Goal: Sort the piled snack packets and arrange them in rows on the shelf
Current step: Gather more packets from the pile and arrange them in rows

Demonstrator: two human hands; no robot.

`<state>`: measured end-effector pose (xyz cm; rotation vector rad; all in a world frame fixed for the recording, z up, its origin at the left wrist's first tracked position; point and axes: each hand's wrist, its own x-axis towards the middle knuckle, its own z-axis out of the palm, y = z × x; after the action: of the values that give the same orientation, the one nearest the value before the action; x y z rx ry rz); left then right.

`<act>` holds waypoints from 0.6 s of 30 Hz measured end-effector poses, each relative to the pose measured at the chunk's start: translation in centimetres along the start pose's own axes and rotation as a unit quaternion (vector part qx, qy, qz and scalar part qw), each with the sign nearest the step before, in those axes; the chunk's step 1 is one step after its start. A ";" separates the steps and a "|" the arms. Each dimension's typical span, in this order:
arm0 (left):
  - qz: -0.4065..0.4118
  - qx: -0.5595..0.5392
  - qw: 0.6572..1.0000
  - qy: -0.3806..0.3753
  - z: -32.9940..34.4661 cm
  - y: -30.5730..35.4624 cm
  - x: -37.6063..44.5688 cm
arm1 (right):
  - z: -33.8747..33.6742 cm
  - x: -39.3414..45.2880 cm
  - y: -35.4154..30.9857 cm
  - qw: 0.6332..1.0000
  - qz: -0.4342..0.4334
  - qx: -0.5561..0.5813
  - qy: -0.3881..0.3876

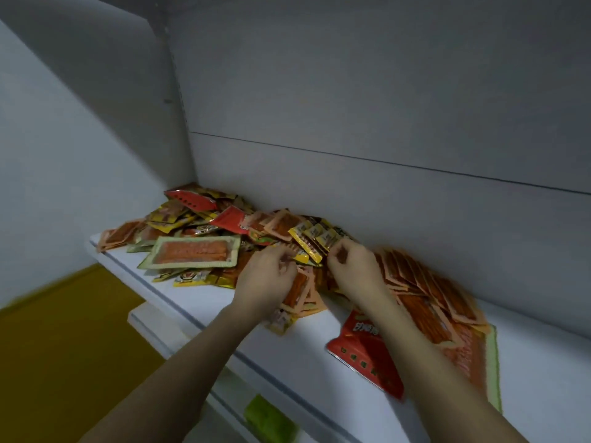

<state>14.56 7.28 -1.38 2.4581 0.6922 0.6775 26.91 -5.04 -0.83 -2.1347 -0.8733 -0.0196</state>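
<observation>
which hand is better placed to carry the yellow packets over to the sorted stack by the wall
Right. The right hand already pinches the fanned yellow packets, and the overlapping orange row lies on its side. The left hand rests on the mixed pile, farther away.

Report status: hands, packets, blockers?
Left hand curled in the mixed pile. Right hand pinching yellow packets. Orange packets already overlapped in a row, right. No blockers on the shelf.

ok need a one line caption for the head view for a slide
Both hands dig into a pile of snack packets on a white shelf, a fanned row alongside.
</observation>
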 end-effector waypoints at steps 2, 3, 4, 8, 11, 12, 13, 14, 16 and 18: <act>0.031 -0.004 1.000 -0.001 -0.3 -1.7 2.5 | 0.8 2.4 -0.2 0.998 0.015 -0.039 0.047; 0.048 -0.005 0.999 0.003 -0.6 -2.6 3.9 | 1.1 3.7 -0.2 0.996 0.022 -0.057 0.059; 0.062 -0.012 0.998 0.008 -0.9 -3.3 5.2 | 1.3 5.0 -0.2 0.995 0.037 -0.076 0.060; 0.121 -0.063 0.990 0.033 -1.6 -5.2 11.0 | 1.6 9.7 0.2 0.975 0.168 -0.147 0.016; 0.162 -0.095 0.982 0.021 -1.0 -4.9 14.8 | 3.3 11.3 0.9 0.960 0.212 -0.181 -0.039; 0.173 -0.103 0.980 0.005 -0.3 -4.5 15.9 | 3.8 11.5 1.1 0.955 0.220 -0.192 -0.053; 0.182 -0.111 0.977 -0.018 0.4 -4.2 16.9 | 4.2 11.5 1.5 0.950 0.231 -0.198 -0.064; 0.187 -0.122 0.974 -0.048 1.2 -4.1 17.7 | 4.2 11.4 1.8 0.948 0.240 -0.195 -0.070; 0.190 -0.144 0.966 -0.105 2.5 -4.2 18.8 | 3.6 11.5 1.7 0.950 0.250 -0.170 -0.076; 0.182 -0.171 0.959 -0.132 3.5 -4.7 19.5 | 2.5 11.4 1.3 0.955 0.259 -0.119 -0.076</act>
<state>29.58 21.00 -0.40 2.3028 0.0104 0.5295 35.70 2.71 -0.07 -2.5620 -0.3828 0.3276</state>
